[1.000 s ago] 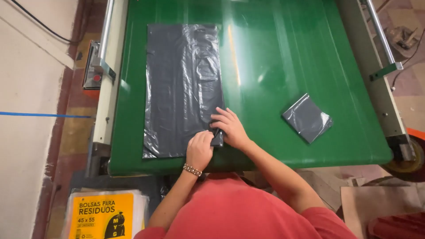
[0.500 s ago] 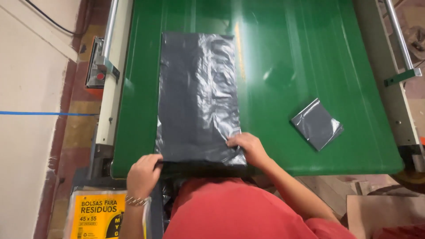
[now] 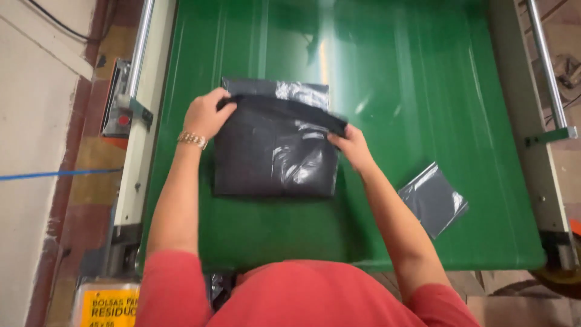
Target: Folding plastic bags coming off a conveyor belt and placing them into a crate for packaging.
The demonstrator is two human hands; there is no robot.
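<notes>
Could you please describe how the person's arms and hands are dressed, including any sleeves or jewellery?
Both hands are bare, with no gloves. The left hand has a gold-coloured beaded bracelet at the wrist; the right hand shows no jewellery. The forearms are uncovered, and short red sleeves of a red shirt cover only the upper arms.

Two hands are at work: the left hand (image 3: 206,114) and the right hand (image 3: 353,147). Between them lies one large dark grey plastic bag (image 3: 275,157), folded over on itself. One small folded grey bag (image 3: 433,198) lies apart, off to the right of the right hand. One green counter (image 3: 417,79) carries both bags. One yellow package (image 3: 109,306) shows below the left arm. One bracelet (image 3: 192,140) circles the left wrist.
</notes>
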